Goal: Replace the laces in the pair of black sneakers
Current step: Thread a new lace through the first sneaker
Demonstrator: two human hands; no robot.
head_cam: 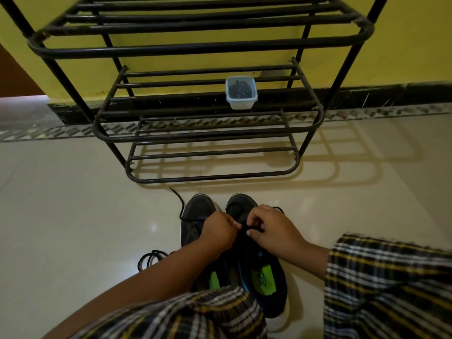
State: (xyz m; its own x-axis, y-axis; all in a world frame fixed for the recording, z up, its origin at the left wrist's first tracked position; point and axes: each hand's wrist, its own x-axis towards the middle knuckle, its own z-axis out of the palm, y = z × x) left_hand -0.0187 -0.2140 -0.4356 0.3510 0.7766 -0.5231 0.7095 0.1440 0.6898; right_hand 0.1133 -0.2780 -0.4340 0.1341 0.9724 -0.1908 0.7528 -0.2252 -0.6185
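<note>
Two black sneakers stand side by side on the pale floor, toes pointing far; the left sneaker [195, 216] lies partly under the left hand [220, 231], the right sneaker [259, 275] under both hands; the left hand and the right hand [271, 228] each pinch what seems to be a black lace [244, 226] between them, over the right sneaker's eyelets; a loose lace [149, 259] lies near left on the floor; a clear tub [241, 92] sits on the far rack [195, 48]
</note>
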